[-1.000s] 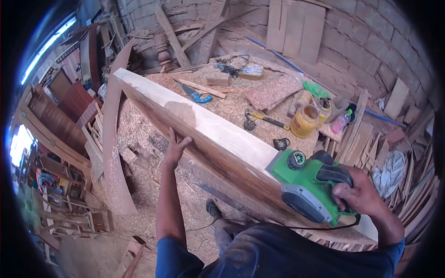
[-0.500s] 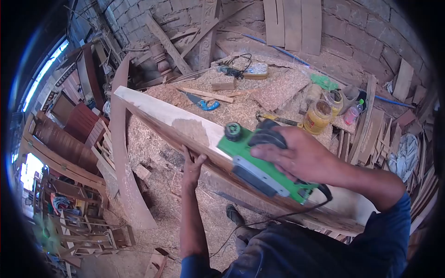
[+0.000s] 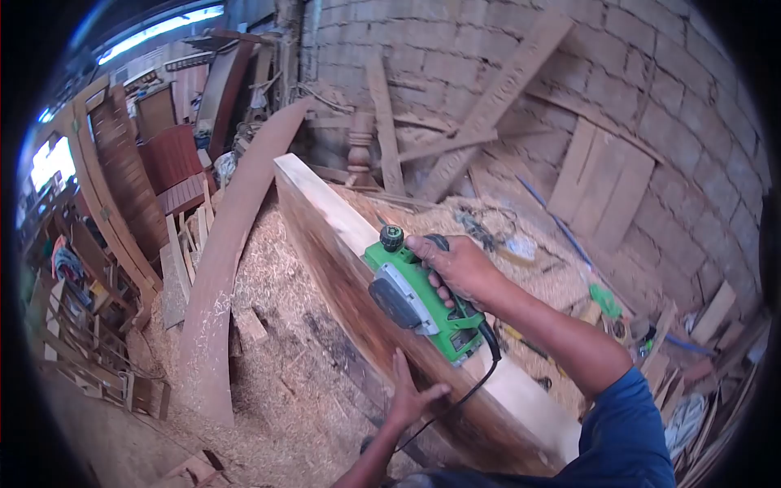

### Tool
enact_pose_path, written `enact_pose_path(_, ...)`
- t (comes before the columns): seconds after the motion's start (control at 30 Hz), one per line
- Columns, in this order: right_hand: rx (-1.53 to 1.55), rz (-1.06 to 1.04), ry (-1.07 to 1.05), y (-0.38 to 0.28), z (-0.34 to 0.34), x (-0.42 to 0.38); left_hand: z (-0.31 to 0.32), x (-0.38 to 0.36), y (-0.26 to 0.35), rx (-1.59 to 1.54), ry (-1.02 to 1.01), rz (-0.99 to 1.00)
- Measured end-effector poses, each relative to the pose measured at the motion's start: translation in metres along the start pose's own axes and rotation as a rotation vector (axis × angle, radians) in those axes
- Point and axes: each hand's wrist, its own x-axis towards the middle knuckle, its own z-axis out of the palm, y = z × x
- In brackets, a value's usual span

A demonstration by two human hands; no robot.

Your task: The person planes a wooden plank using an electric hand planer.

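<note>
A green electric planer (image 3: pixel 443 329) rests on the pale upper edge of a long, curved, thick wooden board (image 3: pixel 325 264). My right hand (image 3: pixel 462 270) is wrapped round the planer's black top handle. A black cord (image 3: pixel 480 382) runs from the planer's rear, down across the board's side. Lower on that brown side face, my left hand (image 3: pixel 411 400) lies against the wood with thumb and fingers spread. The planer's sole is hidden where it meets the edge.
Another curved plank (image 3: pixel 215 325) leans to the left. Wood shavings (image 3: pixel 281 358) cover the ground and bench. Furniture parts (image 3: pixel 122 179) stand at far left. Carved boards (image 3: pixel 488 106) lean against the block wall (image 3: pixel 651 73). A green bag (image 3: pixel 604 301) and scrap wood are at right.
The view has swung right. The planer has moved along the edge towards the board's far tip. My left hand now sits further back along the side, below the planer's rear.
</note>
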Motion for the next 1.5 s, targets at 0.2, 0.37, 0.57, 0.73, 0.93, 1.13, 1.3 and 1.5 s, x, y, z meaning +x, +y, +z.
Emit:
enact_pose_path(0.2,0.018,-0.024,-0.029,-0.033,0.039,0.085,-0.012,0.002,-0.020,0.000,-0.031,-0.003)
enact_pose_path(0.37,0.051,-0.074,-0.019,-0.047,0.067,0.154,-0.041,0.011,-0.027,-0.306,-0.068,-0.084)
enact_pose_path(0.57,0.104,-0.254,-0.054,-0.062,0.111,0.257,-0.052,0.034,-0.031,-0.452,0.030,-0.251)
enact_pose_path(0.73,0.125,-0.212,-0.053,-0.062,0.097,0.204,-0.054,0.028,-0.008,-0.479,0.070,-0.252)
enact_pose_path(0.93,0.011,-0.065,-0.129,0.007,-0.007,-0.020,-0.034,0.003,0.031,-0.443,0.006,-0.184)
enact_pose_path(1.13,-0.064,0.057,-0.027,0.078,-0.119,-0.324,0.002,-0.013,0.055,-0.288,-0.016,-0.242)
enact_pose_path(1.3,0.036,0.130,0.063,0.126,-0.175,-0.493,0.003,-0.009,0.048,-0.313,-0.061,-0.293)
enact_pose_path(1.5,0.086,0.219,0.099,0.135,-0.187,-0.528,0.014,-0.016,0.055,-0.343,-0.043,-0.299)
